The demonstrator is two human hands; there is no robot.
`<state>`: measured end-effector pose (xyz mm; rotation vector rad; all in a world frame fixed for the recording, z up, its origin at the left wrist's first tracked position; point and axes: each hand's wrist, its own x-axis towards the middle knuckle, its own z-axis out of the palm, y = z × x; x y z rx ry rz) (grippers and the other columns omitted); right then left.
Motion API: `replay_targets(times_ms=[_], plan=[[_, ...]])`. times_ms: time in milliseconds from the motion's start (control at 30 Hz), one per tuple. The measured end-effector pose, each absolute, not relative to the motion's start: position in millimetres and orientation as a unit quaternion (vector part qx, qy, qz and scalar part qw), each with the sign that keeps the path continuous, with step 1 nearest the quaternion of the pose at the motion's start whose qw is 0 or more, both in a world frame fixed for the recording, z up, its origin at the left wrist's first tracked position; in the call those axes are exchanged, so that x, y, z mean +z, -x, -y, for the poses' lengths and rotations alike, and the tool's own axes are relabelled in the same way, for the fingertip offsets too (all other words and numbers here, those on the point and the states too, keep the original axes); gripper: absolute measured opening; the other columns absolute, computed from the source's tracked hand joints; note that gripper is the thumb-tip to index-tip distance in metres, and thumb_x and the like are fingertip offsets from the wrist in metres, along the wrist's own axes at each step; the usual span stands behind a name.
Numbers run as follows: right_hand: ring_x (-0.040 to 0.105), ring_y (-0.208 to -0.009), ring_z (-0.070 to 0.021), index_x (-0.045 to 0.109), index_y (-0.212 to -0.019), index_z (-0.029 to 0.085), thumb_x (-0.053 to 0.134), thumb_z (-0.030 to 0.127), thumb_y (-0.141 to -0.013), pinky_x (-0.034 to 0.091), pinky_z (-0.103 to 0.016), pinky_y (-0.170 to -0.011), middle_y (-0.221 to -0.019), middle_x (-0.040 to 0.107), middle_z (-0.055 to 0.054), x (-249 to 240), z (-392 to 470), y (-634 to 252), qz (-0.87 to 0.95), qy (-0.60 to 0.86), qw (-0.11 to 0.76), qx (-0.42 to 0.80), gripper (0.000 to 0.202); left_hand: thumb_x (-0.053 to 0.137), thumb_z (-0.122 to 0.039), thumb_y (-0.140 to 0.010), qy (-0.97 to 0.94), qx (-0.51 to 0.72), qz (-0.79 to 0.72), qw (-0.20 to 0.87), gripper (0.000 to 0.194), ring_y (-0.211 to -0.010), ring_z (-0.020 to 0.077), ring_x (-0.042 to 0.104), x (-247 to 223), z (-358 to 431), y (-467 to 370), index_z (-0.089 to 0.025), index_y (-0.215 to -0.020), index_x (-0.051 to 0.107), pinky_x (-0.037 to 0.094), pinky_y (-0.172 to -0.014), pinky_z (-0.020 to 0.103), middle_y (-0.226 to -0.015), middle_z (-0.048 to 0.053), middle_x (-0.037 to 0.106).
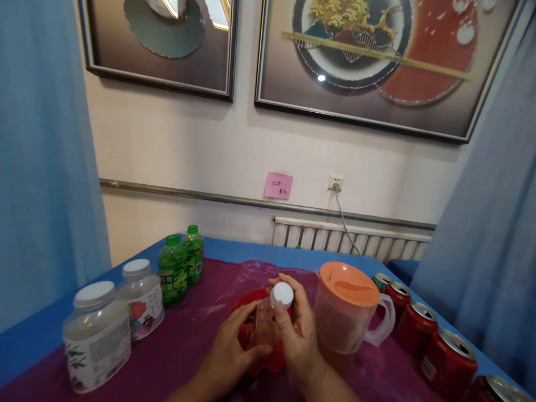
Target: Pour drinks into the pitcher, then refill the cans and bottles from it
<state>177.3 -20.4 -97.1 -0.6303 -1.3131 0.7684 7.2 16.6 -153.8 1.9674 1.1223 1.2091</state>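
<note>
A small clear bottle point(264, 328) with a white cap point(282, 293) is held between my two hands, tilted slightly to the right. My left hand point(226, 349) wraps round the bottle's body, which shows a pale brownish tint inside. At the top, the fingers and thumb of my right hand point(302, 338) close around the white cap and neck. Beneath the bottle lies a red dish point(274, 362) with a wavy edge, partly hidden by my hands. Just right of my right hand stands a clear plastic pitcher point(335, 324) with an orange lid point(348, 283) and some liquid in it.
Two white-lidded jars point(98, 340) and two green bottles point(172, 273) stand on the left. Several drink cans point(448, 360) line the right edge. Purple plastic sheeting point(167, 349) lies over the blue tablecloth point(234, 249). Behind are a radiator point(307, 234) and a plugged-in cable point(344, 218).
</note>
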Motion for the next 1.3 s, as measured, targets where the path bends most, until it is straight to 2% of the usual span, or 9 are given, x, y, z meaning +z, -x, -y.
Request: replay_targets(times_ms=[267, 533, 767, 933, 1033, 1133, 1200, 1300], plan=[[0.062, -0.11, -0.0228, 0.056, -0.125, 0.025, 0.06, 0.039, -0.097, 0.049, -0.036, -0.093, -0.124, 0.064, -0.008, -95.4, 25.6, -175.7, 0.571, 0.29, 0.693, 0.331, 0.031, 0.085, -0.058, -0.062, -0.745, 0.448, -0.413, 0.271, 0.077, -0.113, 0.032, 0.067, -147.5, -9.9, -9.2, -0.027, -0.129, 0.064, 0.052, -0.103, 0.046, -0.129, 0.01, 0.07], [0.064, -0.098, -0.0201, 0.058, -0.116, 0.023, 0.064, 0.038, -0.094, 0.052, -0.032, -0.085, -0.106, 0.067, -0.005, -92.8, 24.5, -174.2, 0.556, 0.299, 0.705, 0.322, 0.027, 0.083, -0.06, -0.064, -0.748, 0.45, -0.404, 0.274, 0.074, -0.113, 0.0313, 0.067, -146.2, -9.3, -11.8, -0.027, -0.127, 0.065, 0.052, -0.102, 0.044, -0.128, 0.01, 0.071], [0.068, -0.1, -0.022, 0.06, -0.128, 0.022, 0.074, 0.037, -0.085, 0.056, -0.031, -0.083, -0.114, 0.071, -0.007, -85.3, 26.4, -176.3, 0.57, 0.331, 0.691, 0.296, 0.048, 0.084, -0.058, -0.065, -0.743, 0.471, -0.412, 0.237, 0.072, -0.114, 0.0289, 0.067, -131.0, -4.8, -11.4, -0.03, -0.128, 0.064, 0.054, -0.1, 0.042, -0.126, 0.007, 0.071], [0.067, -0.109, -0.0255, 0.06, -0.134, 0.022, 0.07, 0.036, -0.088, 0.053, -0.038, -0.095, -0.121, 0.07, -0.009, -77.0, 40.1, -173.8, 0.588, 0.373, 0.668, 0.264, 0.049, 0.082, -0.061, -0.068, -0.744, 0.505, -0.386, 0.207, 0.069, -0.11, 0.028, 0.069, -132.3, -4.4, -11.7, -0.028, -0.126, 0.064, 0.056, -0.099, 0.041, -0.124, 0.007, 0.072], [0.068, -0.098, -0.0253, 0.066, -0.124, 0.024, 0.075, 0.037, -0.082, 0.054, -0.039, -0.089, -0.109, 0.073, -0.006, -61.7, 52.0, -171.7, 0.602, 0.374, 0.658, 0.252, 0.045, 0.077, -0.065, -0.07, -0.725, 0.525, -0.393, 0.21, 0.068, -0.111, 0.0288, 0.069, -132.7, -0.4, -12.9, -0.028, -0.126, 0.064, 0.055, -0.102, 0.042, -0.126, 0.007, 0.071], [0.066, -0.083, -0.0211, 0.068, -0.108, 0.023, 0.078, 0.04, -0.079, 0.055, -0.035, -0.077, -0.092, 0.072, -0.002, -35.9, 58.0, -176.3, 0.597, 0.355, 0.667, 0.268, 0.034, 0.074, -0.076, -0.064, -0.716, 0.546, -0.373, 0.224, 0.083, -0.116, 0.0319, 0.068, -129.5, 4.2, -11.5, -0.029, -0.131, 0.061, 0.053, -0.104, 0.041, -0.132, 0.007, 0.069], [0.065, -0.08, -0.0192, 0.067, -0.101, 0.022, 0.079, 0.042, -0.077, 0.054, -0.033, -0.074, -0.089, 0.072, -0.002, -12.4, 56.2, -187.1, 0.568, 0.357, 0.685, 0.284, 0.033, 0.068, -0.08, -0.066, -0.715, 0.558, -0.353, 0.233, 0.087, -0.12, 0.033, 0.065, -126.5, 4.5, -9.7, -0.029, -0.136, 0.058, 0.053, -0.104, 0.04, -0.135, 0.008, 0.067], [0.065, -0.075, -0.0173, 0.066, -0.095, 0.02, 0.079, 0.049, -0.075, 0.054, -0.032, -0.069, -0.087, 0.072, -0.003, 32.6, 44.7, -218.5, 0.533, 0.343, 0.712, 0.301, 0.037, 0.059, -0.075, -0.079, -0.704, 0.558, -0.371, 0.237, 0.074, -0.116, 0.0299, 0.068, -123.6, -0.5, -9.1, -0.028, -0.137, 0.057, 0.055, -0.102, 0.038, -0.132, 0.008, 0.069]])
